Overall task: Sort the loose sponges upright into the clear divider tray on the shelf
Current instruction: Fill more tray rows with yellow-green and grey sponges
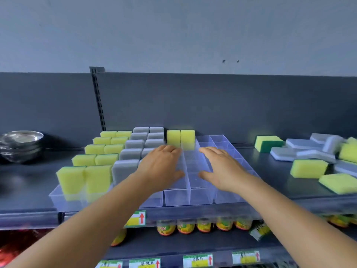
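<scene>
I'm hovering both hands, left hand [161, 167] and right hand [222, 167], fingers spread and empty, over the clear divider tray [201, 196]; loose sponges [309, 168] are lying right, so I should grab one edgewise.

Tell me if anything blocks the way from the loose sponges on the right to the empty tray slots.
Nothing visible does. The loose sponges lie on open shelf beside the clear divider tray, whose right-hand slots stand open on top.
</scene>
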Tool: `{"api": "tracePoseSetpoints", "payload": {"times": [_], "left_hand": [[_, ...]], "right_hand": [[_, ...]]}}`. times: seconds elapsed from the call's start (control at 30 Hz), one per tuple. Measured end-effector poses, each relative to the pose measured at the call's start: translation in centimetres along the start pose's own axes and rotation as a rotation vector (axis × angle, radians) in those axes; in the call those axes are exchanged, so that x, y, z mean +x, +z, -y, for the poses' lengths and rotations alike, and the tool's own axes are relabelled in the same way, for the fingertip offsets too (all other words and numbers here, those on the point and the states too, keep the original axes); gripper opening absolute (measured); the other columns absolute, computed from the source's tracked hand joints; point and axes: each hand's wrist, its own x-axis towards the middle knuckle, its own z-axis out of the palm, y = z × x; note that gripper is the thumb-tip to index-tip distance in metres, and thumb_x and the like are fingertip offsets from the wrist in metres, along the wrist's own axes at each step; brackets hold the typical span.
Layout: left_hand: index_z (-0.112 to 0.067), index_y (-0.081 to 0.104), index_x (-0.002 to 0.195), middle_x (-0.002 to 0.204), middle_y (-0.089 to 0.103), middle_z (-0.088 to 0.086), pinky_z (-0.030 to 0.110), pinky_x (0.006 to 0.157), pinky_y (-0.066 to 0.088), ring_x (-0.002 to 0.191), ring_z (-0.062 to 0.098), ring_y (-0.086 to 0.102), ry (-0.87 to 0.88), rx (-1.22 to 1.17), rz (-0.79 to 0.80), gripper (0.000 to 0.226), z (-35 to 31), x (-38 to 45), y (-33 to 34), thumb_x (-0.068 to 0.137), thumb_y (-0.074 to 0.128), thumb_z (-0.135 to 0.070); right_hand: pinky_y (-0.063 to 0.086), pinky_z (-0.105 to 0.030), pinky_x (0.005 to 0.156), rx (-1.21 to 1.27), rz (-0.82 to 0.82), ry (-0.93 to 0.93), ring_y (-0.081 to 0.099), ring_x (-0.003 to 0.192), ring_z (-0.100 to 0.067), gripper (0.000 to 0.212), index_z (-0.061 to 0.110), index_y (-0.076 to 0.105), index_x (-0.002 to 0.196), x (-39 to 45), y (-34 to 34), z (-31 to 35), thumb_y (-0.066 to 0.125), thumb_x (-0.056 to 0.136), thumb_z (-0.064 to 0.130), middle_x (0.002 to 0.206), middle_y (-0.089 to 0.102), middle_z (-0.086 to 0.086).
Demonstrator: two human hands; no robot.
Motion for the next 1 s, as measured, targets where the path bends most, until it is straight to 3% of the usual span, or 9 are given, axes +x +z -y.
{"api": "tracePoseSetpoints", "payload": {"times": [0.33, 0.63, 1.0], "left_hand": [[-0.019, 0.026, 0.149, 0.154, 0.032, -0.002, 0.032, 0.113, 0.027, 0.141, 0.019, 0.029, 0.145, -0.083, 0.059, 0.064, -13.8, 7.3, 2.3, 0.094, 0.048, -0.045], [-0.018, 0.028, 0.148, 0.150, 0.037, -0.001, 0.032, 0.110, 0.031, 0.137, 0.020, 0.035, 0.173, -0.126, 0.070, 0.064, -25.5, 14.0, 4.5, 0.094, 0.050, -0.044], [-0.018, 0.037, 0.141, 0.142, 0.045, 0.000, 0.036, 0.101, 0.040, 0.130, 0.022, 0.042, 0.185, -0.157, 0.115, 0.055, -33.8, 20.0, 7.2, 0.093, 0.051, -0.043]], "right_hand": [[0.022, -0.029, 0.113, -0.051, -0.055, 0.135, 0.021, 0.143, -0.015, 0.069, 0.021, 0.025, 0.148, -4.9, -4.5, -14.1, 0.057, 0.090, 0.039, 0.155, 0.024, 0.006], [0.022, -0.029, 0.112, -0.056, -0.042, 0.210, 0.020, 0.143, -0.015, 0.066, 0.021, 0.026, 0.147, -8.1, -8.3, -26.3, 0.056, 0.091, 0.037, 0.154, 0.025, 0.006], [0.024, -0.028, 0.111, -0.041, -0.076, 0.296, 0.023, 0.141, -0.015, 0.061, 0.023, 0.026, 0.147, -8.8, -10.7, -36.3, 0.053, 0.092, 0.026, 0.154, 0.026, 0.007]]}}
